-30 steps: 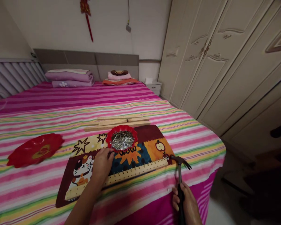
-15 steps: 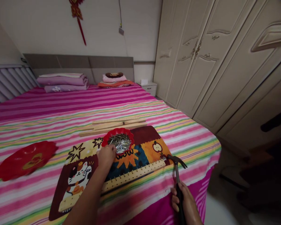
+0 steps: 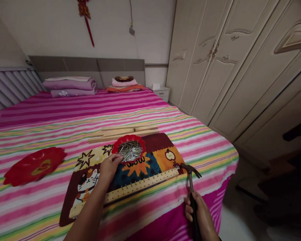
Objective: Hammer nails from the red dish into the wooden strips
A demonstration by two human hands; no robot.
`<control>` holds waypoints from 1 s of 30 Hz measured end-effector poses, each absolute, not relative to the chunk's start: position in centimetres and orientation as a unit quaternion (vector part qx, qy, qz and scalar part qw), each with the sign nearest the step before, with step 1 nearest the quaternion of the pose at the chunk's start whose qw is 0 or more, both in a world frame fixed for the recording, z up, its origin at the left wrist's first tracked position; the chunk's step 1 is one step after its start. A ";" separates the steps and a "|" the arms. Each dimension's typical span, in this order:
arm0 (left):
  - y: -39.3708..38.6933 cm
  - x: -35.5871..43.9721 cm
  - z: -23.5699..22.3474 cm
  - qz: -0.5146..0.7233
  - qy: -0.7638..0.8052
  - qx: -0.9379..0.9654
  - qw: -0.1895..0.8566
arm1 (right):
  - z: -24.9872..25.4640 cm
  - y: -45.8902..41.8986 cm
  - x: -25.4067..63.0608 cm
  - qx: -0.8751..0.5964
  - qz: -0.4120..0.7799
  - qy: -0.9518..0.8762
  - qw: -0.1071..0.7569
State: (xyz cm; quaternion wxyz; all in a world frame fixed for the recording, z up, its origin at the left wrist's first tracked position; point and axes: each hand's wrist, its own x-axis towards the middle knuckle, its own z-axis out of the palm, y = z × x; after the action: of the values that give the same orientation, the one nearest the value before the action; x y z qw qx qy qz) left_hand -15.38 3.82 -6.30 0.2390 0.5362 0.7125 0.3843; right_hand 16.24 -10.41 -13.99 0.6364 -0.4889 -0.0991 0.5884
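My right hand is wrapped round the black handle of a claw hammer, its head up near the mat's right corner. My left hand is at the near left rim of a red scalloped bowl, thumb and fingers pinched together. Whatever they pinch is too small to make out. A heap of loose nails fills the bowl. In front of it lies a wooden strip with a row of nails standing up along it. My left forearm hides part of the strip.
A patterned mat lies under the strip and bowl on the striped bed. Several wooden strips lie beyond the bowl. A red lid-like dish is at the left. Folded bedding sits near the headboard; a wardrobe stands at right.
My left hand has drawn back slightly left from the nails to the bowl's rim, fingers pinched. The hammer stays in my right hand. The view has shifted slightly.
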 end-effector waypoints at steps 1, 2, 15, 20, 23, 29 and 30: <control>3.8 -15.5 -6.5 0.399 0.708 0.526 0.249 | -14.0 -10.4 16.2 -0.489 0.588 -0.100 0.636; 3.9 -15.5 -6.6 0.410 0.705 0.519 0.256 | -14.0 -10.3 16.2 -0.490 0.588 -0.102 0.636; 3.5 -15.5 -6.4 0.471 0.683 0.457 0.321 | -13.6 -10.4 16.1 -0.484 0.591 -0.104 0.638; 2.0 -15.4 -5.7 0.534 0.650 0.398 0.366 | -13.5 -10.4 16.1 -0.481 0.595 -0.106 0.636; 0.2 -15.7 -5.6 0.541 0.643 0.351 0.412 | -13.4 -10.5 16.2 -0.482 0.593 -0.112 0.636; -4.5 -16.3 -5.9 0.522 0.636 0.312 0.475 | -13.0 -10.5 16.1 -0.481 0.598 -0.122 0.629; -5.2 -16.3 -5.9 0.511 0.639 0.308 0.486 | -12.9 -10.5 16.1 -0.482 0.599 -0.122 0.628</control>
State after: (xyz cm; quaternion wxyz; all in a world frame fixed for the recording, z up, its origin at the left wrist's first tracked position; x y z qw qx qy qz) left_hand -16.32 -5.23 -5.95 0.4858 0.3077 0.6388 0.5111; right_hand 16.14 -10.50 -12.94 0.6277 -0.4818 -0.1225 0.5991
